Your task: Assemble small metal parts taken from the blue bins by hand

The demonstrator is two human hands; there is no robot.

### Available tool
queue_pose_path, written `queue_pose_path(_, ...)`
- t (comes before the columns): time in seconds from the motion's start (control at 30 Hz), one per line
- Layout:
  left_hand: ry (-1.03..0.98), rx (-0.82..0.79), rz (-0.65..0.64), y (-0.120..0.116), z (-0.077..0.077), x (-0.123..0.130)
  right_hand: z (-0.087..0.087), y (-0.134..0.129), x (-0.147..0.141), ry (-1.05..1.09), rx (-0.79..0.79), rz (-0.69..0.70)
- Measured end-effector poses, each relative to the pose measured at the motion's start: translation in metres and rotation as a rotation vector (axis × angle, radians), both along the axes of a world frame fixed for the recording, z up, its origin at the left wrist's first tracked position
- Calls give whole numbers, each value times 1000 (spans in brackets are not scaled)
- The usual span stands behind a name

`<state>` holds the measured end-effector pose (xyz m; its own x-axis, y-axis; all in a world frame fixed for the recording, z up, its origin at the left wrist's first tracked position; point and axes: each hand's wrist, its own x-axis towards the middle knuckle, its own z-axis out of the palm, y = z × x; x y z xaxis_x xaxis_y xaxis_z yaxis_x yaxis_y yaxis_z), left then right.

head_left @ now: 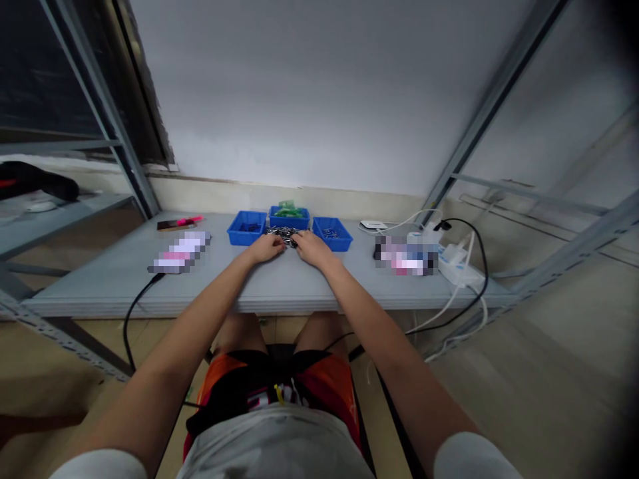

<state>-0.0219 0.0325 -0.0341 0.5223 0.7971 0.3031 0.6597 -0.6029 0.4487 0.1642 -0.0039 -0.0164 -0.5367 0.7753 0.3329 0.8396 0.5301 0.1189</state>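
Between three blue bins lies a pile of small dark and silvery metal pieces [283, 233] on the grey table. My left hand [266, 248] rests at the pile's left front edge, its fingers bent together; what they hold is too small to name. From the right, my right hand [308, 245] reaches the pile with its fingertips on the pieces, fingers bent. The left blue bin [236, 237] holds dark small parts. Green pieces [289, 210] fill the back blue bin [274, 221]. Silvery parts lie in the right blue bin [343, 245].
Blurred-out devices lie left [180, 253] and right [407, 256] on the table [279, 286]. A power strip [456, 266] with white and black cables is at the right end. A dark flat object [170, 225] with a pink item sits back left. Metal shelf posts flank the table.
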Motion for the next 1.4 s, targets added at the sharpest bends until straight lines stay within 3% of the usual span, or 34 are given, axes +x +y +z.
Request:
queue_pose_path(0.37,-57,3,-106,2,-2,1,-5,6,-4,388,-58,178)
queue_pose_path(0.67,-90,8,-113,0,0,-1,-13,21,6,804,-321,190)
queue_pose_path(0.77,-122,18,-85,-2,4,0,-15,23,9,774,-392,139)
queue_pose_path(0.93,-184,55,-81,-4,8,1,-9,16,8,627,-343,103)
queue_pose_path(1.17,-255,108,-18,-5,10,3,-10,15,7,599,-413,129)
queue_pose_path(1.4,-273,57,-57,-9,11,6,-17,19,5,473,-317,220)
